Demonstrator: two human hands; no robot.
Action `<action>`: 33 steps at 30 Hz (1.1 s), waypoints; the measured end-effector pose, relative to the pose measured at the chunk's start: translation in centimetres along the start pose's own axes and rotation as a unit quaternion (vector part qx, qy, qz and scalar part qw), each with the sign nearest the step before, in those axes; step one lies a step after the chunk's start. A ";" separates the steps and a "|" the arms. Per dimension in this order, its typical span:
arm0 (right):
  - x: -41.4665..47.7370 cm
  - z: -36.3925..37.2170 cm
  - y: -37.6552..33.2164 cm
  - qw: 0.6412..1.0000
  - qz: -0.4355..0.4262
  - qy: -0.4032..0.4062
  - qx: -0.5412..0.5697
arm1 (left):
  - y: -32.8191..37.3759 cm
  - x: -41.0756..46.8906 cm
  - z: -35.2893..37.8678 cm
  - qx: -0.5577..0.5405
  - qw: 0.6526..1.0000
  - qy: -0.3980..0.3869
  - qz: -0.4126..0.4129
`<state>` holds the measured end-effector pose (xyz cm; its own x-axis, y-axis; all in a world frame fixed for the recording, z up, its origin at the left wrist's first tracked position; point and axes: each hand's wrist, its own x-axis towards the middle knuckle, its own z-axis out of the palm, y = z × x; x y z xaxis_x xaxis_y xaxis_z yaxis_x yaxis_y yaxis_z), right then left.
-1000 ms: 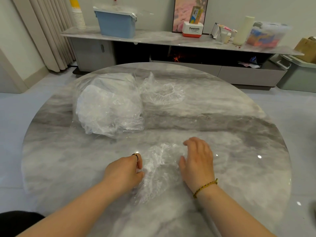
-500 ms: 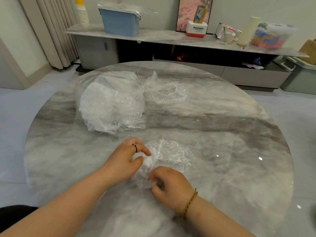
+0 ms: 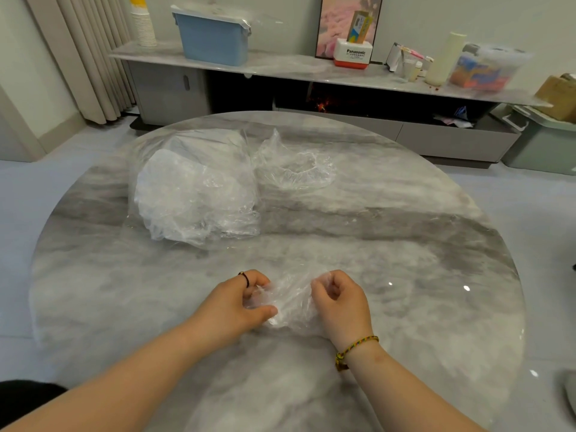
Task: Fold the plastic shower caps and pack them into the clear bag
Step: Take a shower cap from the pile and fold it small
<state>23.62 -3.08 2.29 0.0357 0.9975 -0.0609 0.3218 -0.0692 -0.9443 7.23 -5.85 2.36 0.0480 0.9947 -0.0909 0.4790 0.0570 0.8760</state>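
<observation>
A crumpled clear shower cap (image 3: 288, 302) lies bunched between my two hands near the front of the round marble table (image 3: 405, 244). My left hand (image 3: 232, 307), with a dark ring on one finger, pinches its left side. My right hand (image 3: 341, 302), a braided band at the wrist, grips its right side with curled fingers. Farther back on the left sits the clear bag (image 3: 193, 194), bulging with several white caps. Just right of the bag lies another loose shower cap (image 3: 296, 169), spread open.
Behind the table runs a long low cabinet (image 3: 280, 70) holding a blue lidded bin (image 3: 215, 39), stacked paper cups (image 3: 143, 26), a Panasonic box (image 3: 353, 54) and a plastic tub (image 3: 489, 68). Curtains (image 3: 90, 57) hang at the left; a green bin (image 3: 542, 141) stands at the right.
The cap has been gathered from a loose spread into a tight bunch. My right hand went from lying flat beside it to gripping its right edge; my left hand kept its pinch.
</observation>
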 end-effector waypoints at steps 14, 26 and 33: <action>-0.1 -0.7 0.0 0.951 -0.052 -0.096 -0.288 | -0.8 -0.6 2.2 0.388 0.880 0.083 0.259; -0.6 1.8 1.7 0.827 -0.282 -0.034 -0.484 | -2.4 -0.9 3.1 0.490 0.862 -0.043 0.128; -1.1 2.2 2.4 0.835 -0.217 -0.095 -0.496 | -2.8 -0.9 3.2 0.510 0.846 -0.070 0.139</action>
<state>22.30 -4.28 -0.59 -0.4097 0.9089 0.0782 0.8941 0.4170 -0.1635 8.66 -7.23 -1.50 0.3532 0.9332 -0.0665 0.9355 -0.3529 0.0159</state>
